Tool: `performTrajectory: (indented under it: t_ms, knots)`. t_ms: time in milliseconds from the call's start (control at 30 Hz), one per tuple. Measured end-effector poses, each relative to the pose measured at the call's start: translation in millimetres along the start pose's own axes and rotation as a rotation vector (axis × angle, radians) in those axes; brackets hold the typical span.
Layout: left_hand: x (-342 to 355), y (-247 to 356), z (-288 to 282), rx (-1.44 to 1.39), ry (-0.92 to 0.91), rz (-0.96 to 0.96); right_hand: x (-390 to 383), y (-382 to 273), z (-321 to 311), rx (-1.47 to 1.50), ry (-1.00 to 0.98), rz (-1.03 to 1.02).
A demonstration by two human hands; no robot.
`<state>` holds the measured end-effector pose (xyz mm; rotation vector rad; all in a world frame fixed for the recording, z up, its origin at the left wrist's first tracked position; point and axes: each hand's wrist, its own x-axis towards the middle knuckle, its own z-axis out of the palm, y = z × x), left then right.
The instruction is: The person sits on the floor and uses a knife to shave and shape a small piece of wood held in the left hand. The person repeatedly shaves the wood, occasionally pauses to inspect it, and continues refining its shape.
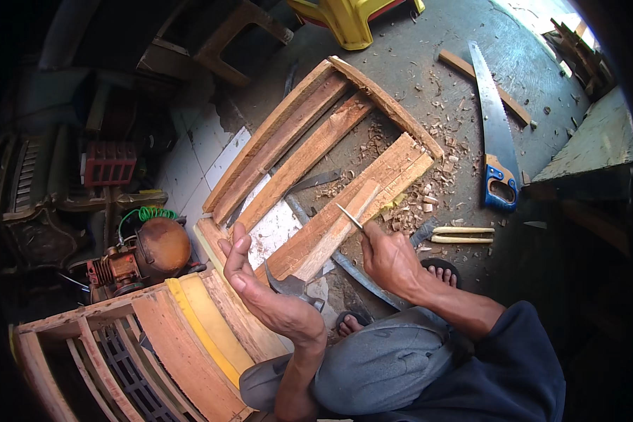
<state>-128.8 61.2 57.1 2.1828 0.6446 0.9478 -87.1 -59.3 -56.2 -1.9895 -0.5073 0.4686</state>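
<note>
My left hand (278, 306) is raised with its fingers loosely apart, and nothing shows between them. Just beside it lies a claw hammer (287, 285), its metal head partly behind the hand. A pale wooden strip (355, 207), possibly the hammer's handle, runs from the head across a wide board (394, 165) of the curved wooden frame (302, 155). Above that strip, my right hand (394, 260) is closed on a thin, pale, pointed tool (349, 216). The tip points up and left; the rest of the tool is hidden in the fist.
A handsaw (494, 119) with a blue handle lies on the floor by a wooden batten (485, 86). Wood shavings (432, 190) and a cream-handled tool (463, 235) are near the frame. A compressor (158, 246) stands left, behind a slatted wooden section (183, 337); a yellow stool (352, 21) is at the back.
</note>
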Motion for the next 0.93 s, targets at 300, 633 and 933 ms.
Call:
performTrajectory:
  t_ms: [300,633,933]
  knots:
    - [11,-7,1,-0.151,0.086,-0.075,-13,-4,15,0.129,0.095,0.058]
    - [12,7,6,-0.135,0.179,-0.115,-28,-36,16,0.167,0.077,-0.094]
    - [16,15,2,-0.195,0.217,-0.398,-14,-29,27,0.14,0.099,-0.174]
